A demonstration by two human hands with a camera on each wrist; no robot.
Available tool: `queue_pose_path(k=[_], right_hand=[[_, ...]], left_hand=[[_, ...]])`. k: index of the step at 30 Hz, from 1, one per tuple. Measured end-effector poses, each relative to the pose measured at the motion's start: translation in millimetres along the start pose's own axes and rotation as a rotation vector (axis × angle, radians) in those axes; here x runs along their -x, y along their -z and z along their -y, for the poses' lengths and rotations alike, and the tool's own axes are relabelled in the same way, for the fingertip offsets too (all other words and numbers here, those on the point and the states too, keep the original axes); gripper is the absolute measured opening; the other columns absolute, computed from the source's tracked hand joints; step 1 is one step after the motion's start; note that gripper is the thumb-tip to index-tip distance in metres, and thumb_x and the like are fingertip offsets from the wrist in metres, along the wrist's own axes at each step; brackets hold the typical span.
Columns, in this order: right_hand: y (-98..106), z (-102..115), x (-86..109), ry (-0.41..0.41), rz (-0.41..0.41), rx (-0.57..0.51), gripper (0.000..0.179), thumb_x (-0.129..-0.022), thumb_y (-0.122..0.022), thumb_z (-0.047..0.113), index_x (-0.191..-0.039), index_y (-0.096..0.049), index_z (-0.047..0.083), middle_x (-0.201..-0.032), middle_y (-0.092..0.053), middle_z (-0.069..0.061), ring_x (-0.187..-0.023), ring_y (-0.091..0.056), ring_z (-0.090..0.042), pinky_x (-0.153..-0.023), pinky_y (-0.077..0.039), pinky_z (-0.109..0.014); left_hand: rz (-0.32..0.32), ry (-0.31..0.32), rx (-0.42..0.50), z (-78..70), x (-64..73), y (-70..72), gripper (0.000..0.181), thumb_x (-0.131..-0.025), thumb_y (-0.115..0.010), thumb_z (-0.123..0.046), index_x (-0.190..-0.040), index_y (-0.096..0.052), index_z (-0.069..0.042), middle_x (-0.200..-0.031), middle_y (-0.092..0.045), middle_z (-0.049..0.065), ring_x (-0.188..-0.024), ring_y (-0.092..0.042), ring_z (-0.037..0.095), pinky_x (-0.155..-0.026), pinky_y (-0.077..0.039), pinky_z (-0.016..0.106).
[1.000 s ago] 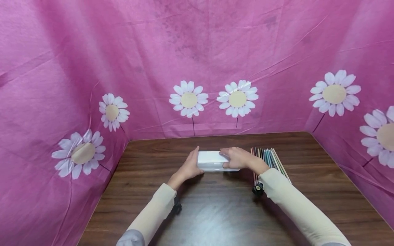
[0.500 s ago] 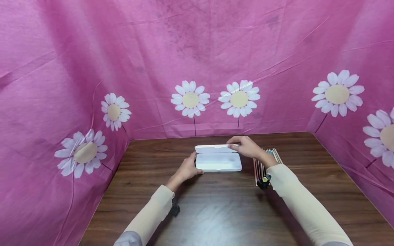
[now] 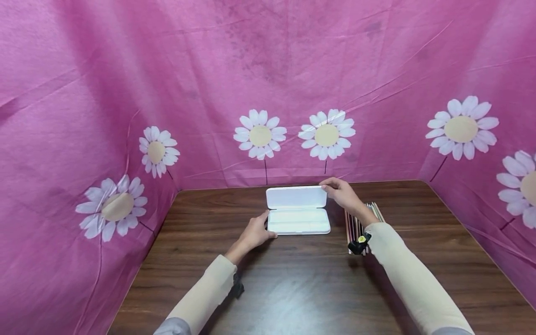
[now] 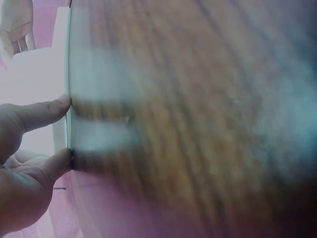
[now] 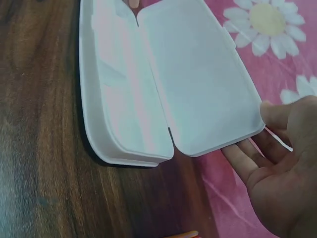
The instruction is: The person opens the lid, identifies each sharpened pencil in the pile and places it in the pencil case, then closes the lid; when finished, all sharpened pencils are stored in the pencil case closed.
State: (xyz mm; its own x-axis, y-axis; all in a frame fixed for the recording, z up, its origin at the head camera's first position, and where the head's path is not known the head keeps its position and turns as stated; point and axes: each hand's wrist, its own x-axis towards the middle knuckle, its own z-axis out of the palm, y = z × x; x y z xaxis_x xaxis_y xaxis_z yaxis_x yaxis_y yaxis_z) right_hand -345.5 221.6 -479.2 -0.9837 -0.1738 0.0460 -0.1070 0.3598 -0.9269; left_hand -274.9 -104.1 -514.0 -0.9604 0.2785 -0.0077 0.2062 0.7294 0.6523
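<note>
A white plastic pencil case (image 3: pixel 299 221) sits near the back of the table with its hinged lid (image 3: pixel 295 197) raised and leaning back. Nothing shows inside its tray (image 5: pixel 130 106). The left hand (image 3: pixel 253 231) grips the case's left end, thumb at the front corner; in the left wrist view its thumb (image 4: pixel 42 114) lies along the white case. With the right hand (image 3: pixel 341 193) the lid's upper right corner is pinched. The right wrist view shows that thumb (image 5: pixel 277 115) on the lid's inner face and fingers (image 5: pixel 242 161) behind it.
Several coloured pencils (image 3: pixel 350 228) lie side by side right of the case, partly under the right forearm. The wooden table (image 3: pixel 289 279) meets a pink flowered cloth (image 3: pixel 209 93) at the back and sides. Dark wrist cameras (image 3: pixel 359 245) sit on both wrists.
The case was closed a second ago. The right hand has lifted the lid up and back, moving away and a little right. The left hand has stayed at the case's left end.
</note>
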Motion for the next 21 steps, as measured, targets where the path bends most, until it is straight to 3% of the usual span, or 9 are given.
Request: queue_pose_path(k=[4,10,14,21], right_hand=[[-1.3,-7.0,-5.8,-0.035,-0.051,-0.107,0.035,-0.112,-0.051,0.009,-0.137,-0.057,-0.014,-0.144,-0.056,-0.035,-0.131,-0.062,-0.046,-0.114,-0.051,-0.054],[-4.8,-16.6,-13.9,-0.075,-0.160,0.110,0.030,-0.110,-0.055,0.011,-0.131,-0.069,-0.007,-0.127,-0.069,-0.030,-0.111,-0.073,-0.039,-0.098,-0.062,-0.051],[-11.3,-22.1,-16.8,-0.105,-0.231,0.226,0.023,-0.108,-0.060,0.011,-0.122,-0.072,-0.003,-0.117,-0.073,-0.027,-0.102,-0.076,-0.041,-0.085,-0.066,-0.042],[-19.4,-25.9,-13.6,-0.174,-0.214,0.339,0.026,-0.108,-0.059,0.015,-0.124,-0.074,0.000,-0.120,-0.075,-0.025,-0.100,-0.076,-0.037,-0.086,-0.062,-0.047]], left_hand=[[0.006,-0.005,0.021,0.7,0.7,0.3,0.092,-0.084,-0.090,-0.014,-0.160,-0.041,0.006,-0.157,-0.053,0.028,-0.142,-0.058,0.036,-0.122,-0.045,0.046],[0.003,-0.025,0.011,1.0,3.8,0.3,0.090,-0.084,-0.091,-0.014,-0.158,-0.044,0.007,-0.154,-0.055,0.028,-0.141,-0.059,0.035,-0.121,-0.046,0.046],[0.001,-0.022,0.012,0.0,6.1,-1.2,0.090,-0.084,-0.091,-0.015,-0.158,-0.044,0.007,-0.153,-0.056,0.027,-0.141,-0.059,0.035,-0.120,-0.047,0.045],[-0.012,-0.011,0.001,-2.9,9.1,-3.8,0.089,-0.083,-0.091,-0.013,-0.157,-0.046,0.006,-0.152,-0.058,0.028,-0.139,-0.061,0.035,-0.118,-0.049,0.046]])
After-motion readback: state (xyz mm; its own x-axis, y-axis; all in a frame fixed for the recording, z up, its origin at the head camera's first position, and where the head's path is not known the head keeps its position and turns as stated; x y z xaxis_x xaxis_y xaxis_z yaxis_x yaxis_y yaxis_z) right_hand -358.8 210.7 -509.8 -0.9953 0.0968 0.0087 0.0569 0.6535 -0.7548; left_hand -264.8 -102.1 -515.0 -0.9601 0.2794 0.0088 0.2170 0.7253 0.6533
